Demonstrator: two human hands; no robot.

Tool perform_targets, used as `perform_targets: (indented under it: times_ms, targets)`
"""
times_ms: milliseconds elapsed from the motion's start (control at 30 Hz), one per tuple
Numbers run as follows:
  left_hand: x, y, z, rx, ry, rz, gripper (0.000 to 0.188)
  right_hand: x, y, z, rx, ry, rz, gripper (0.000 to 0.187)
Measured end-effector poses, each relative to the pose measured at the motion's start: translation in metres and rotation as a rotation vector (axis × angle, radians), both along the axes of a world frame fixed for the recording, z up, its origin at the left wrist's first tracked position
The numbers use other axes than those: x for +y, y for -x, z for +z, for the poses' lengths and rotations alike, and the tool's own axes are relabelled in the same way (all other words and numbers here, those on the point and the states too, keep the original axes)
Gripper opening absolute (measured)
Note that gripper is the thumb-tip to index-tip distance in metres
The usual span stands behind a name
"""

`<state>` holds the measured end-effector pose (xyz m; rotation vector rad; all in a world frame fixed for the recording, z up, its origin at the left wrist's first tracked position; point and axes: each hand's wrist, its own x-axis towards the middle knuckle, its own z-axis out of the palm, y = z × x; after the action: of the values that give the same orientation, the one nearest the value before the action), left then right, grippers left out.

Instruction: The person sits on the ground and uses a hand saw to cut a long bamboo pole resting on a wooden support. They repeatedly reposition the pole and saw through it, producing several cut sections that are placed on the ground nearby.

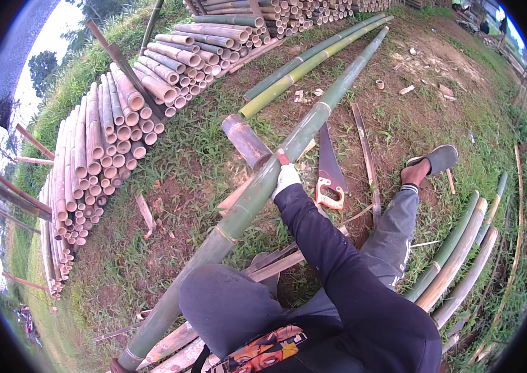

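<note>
A long green bamboo pole (257,193) runs slantwise from the lower left edge to the far right, past my bent left knee. My right hand (286,176), in a white glove with bare fingertips, is closed on the pole's right side near its middle. At the pole's near end, a sliver of my left hand (116,366) shows against it, apparently gripping; most of that hand is cut off. Under the pole, close to my right hand, lies a short thick bamboo log (243,138). A handsaw (330,158) with an orange handle rests on the ground just right of my right hand.
Stacked cut bamboo (114,137) lines the left and far side, held by upright stakes. Two green poles (313,62) lie beyond the log. Split bamboo strips (366,155) lie near my outstretched right leg (394,230). More bamboo lengths (456,255) lie at right.
</note>
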<state>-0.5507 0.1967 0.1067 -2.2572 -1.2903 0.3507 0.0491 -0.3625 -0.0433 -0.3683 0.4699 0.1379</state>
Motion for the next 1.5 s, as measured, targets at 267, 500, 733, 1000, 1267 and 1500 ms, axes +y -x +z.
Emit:
perform_targets:
  times_ms: [267, 500, 733, 1000, 1267, 1500]
  targets:
    - [0.137, 0.003, -0.044, -0.753, 0.032, 0.336, 0.077, 0.103, 0.092, 0.044, -0.109, -0.297, 0.218, 0.063]
    - [-0.081, -0.248, -0.197, -1.5, 2.015, -0.106, 0.096, 0.136, 0.108, 0.061, -0.035, -0.188, 0.437, 0.072]
    - [-0.142, -0.323, -0.138, -2.197, 2.006, 0.065, 0.088, 0.092, 0.104, 0.028, -0.041, 0.294, 0.59, 0.102]
    - [-0.034, -0.226, -0.108, -2.654, 1.255, 0.066, 0.086, -0.031, -0.027, 0.035, -0.064, 0.076, -0.148, 0.06]
    - [0.008, -0.255, -0.113, -2.435, 1.047, 0.741, 0.129, 0.13, 0.038, 0.009, 0.079, -0.172, 0.195, 0.05]
    - [-0.053, -0.344, -0.197, -2.075, 1.483, 0.666, 0.126, 0.168, 0.082, -0.032, 0.117, 0.453, 0.997, 0.096]
